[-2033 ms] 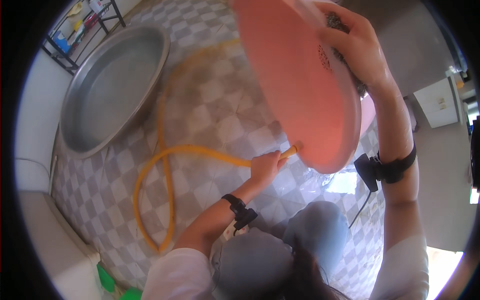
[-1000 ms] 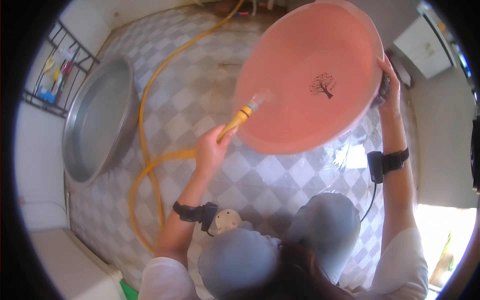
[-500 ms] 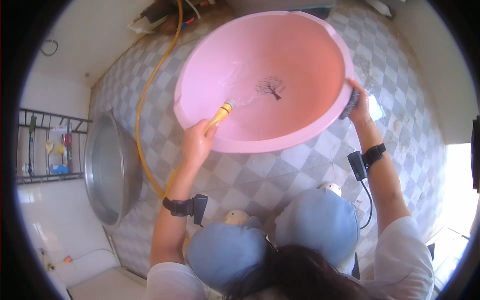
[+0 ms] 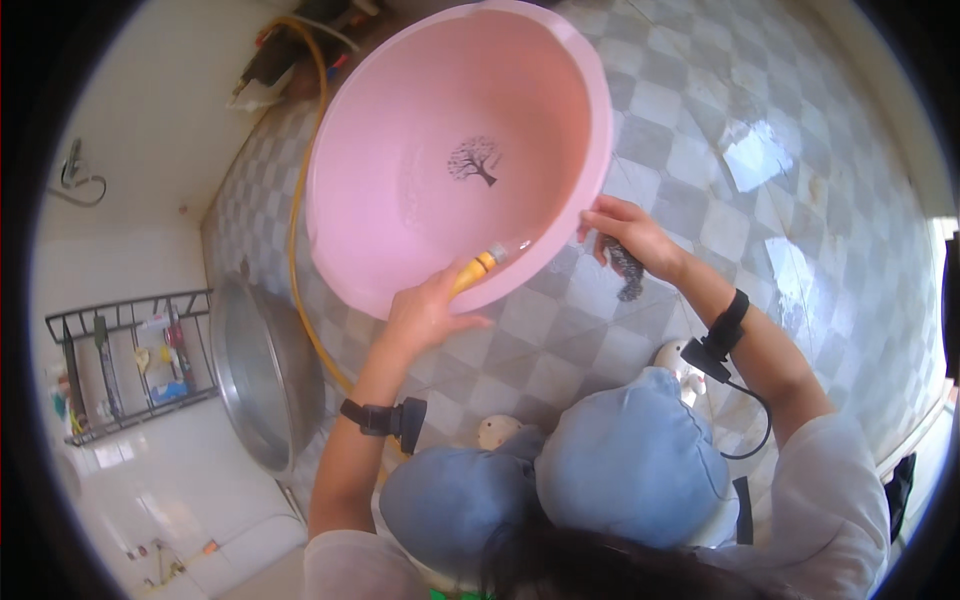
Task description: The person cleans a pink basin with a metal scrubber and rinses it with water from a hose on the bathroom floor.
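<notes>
— Where is the basin, and how are you holding it?

— The pink basin (image 4: pixel 440 170) fills the upper middle of the frame, tilted so its inside faces you. Your right hand (image 4: pixel 628 235) grips its rim at the right edge, fingers curled over the lip and pressing a dark scrubbing cloth (image 4: pixel 625 268) against the palm.

— And your left hand?

— Your left hand (image 4: pixel 425 310), just below the basin's lower rim, is wrapped around the yellow hose (image 4: pixel 298 240), fingers closed on it, the nozzle end (image 4: pixel 482 266) poking into the basin.

— What else is around you?

— A metal tub (image 4: pixel 262 370) leans at the left, beside a wire rack (image 4: pixel 120 365) at far left. The checkered tile floor (image 4: pixel 740 130) is wet and shiny at the upper right.
</notes>
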Demonstrator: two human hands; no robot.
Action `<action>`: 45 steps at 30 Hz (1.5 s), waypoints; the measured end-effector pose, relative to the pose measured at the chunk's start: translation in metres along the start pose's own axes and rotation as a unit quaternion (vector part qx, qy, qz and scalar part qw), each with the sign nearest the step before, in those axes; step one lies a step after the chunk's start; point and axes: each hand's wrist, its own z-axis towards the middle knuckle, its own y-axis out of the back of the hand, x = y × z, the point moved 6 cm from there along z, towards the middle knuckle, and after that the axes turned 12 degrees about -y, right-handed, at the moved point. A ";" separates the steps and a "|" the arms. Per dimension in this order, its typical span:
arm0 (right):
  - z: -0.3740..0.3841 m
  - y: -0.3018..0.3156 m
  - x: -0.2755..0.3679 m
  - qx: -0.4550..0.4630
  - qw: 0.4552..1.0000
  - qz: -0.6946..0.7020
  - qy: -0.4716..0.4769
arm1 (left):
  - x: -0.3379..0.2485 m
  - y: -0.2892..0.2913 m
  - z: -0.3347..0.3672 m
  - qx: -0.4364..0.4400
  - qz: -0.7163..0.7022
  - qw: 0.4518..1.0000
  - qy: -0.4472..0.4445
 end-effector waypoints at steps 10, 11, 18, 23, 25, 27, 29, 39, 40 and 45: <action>-0.020 -0.091 0.091 0.179 0.944 0.026 0.277 | 0.035 0.083 -0.031 -0.181 0.167 0.967 0.064; -0.014 -0.102 0.103 0.176 0.943 0.035 0.279 | 0.041 0.096 -0.025 -0.173 0.171 0.968 0.059; 0.004 -0.141 0.083 0.180 0.899 -0.308 0.254 | 0.052 0.145 -0.037 -0.270 0.126 0.952 0.067; 0.013 -0.086 0.035 0.182 0.934 -0.295 0.089 | 0.092 0.160 -0.058 -0.288 0.032 0.944 0.161; 0.026 -0.067 0.025 0.108 0.952 -0.287 0.008 | 0.103 0.159 -0.066 -0.303 0.048 0.941 0.140; 0.029 -0.060 0.026 0.080 0.961 -0.264 0.019 | 0.106 0.159 -0.070 -0.318 0.061 0.939 0.118; 0.029 -0.051 0.030 0.054 0.968 -0.245 0.028 | 0.087 0.158 -0.059 -0.308 0.048 0.945 0.102; -0.022 -0.025 0.063 0.003 0.910 -0.416 -0.002 | 0.049 0.140 -0.045 -0.277 -0.013 0.950 0.142; -0.025 -0.018 0.062 0.004 0.902 -0.432 -0.007 | 0.035 0.132 -0.031 -0.192 -0.043 0.973 0.119; -0.057 0.019 0.076 0.099 0.974 -0.199 0.034 | 0.031 0.079 -0.031 -0.072 -0.207 0.971 0.098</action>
